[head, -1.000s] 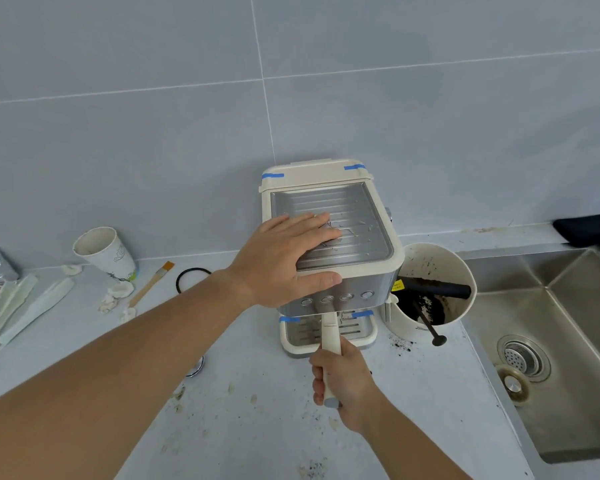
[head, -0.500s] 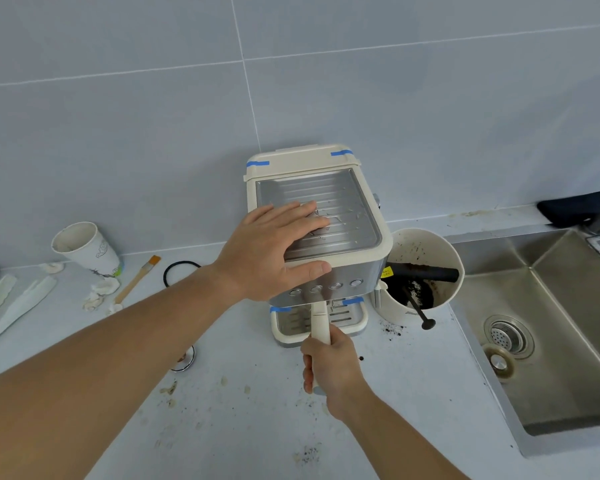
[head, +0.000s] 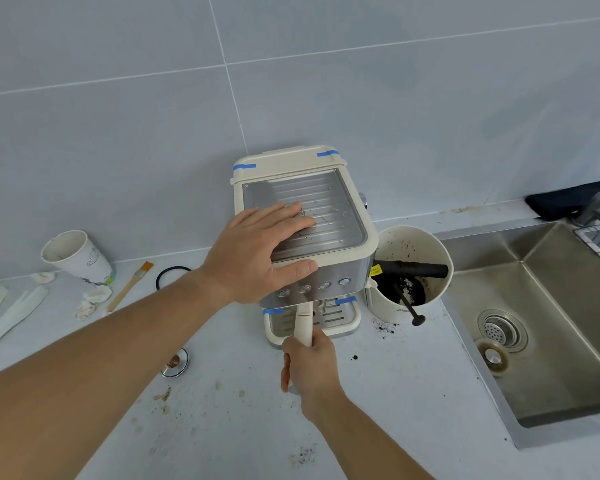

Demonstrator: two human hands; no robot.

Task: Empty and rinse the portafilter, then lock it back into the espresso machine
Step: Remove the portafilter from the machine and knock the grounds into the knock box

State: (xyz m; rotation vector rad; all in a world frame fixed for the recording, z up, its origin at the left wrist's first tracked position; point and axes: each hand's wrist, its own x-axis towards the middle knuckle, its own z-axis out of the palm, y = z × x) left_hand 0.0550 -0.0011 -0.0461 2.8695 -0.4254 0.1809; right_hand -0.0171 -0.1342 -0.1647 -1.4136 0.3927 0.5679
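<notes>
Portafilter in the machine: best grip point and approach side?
Grip the cream handle of the portafilter, coming from the front. It juts out toward the person under the espresso machine; its head is hidden. The right hand wraps it so, while the left hand braces the top.

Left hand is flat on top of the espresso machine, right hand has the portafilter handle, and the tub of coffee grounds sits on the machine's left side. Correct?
Not quite. In the head view the tub stands on the right side of the espresso machine, between it and the sink. The left hand does lie flat on top, and the right hand holds the portafilter handle.
</notes>
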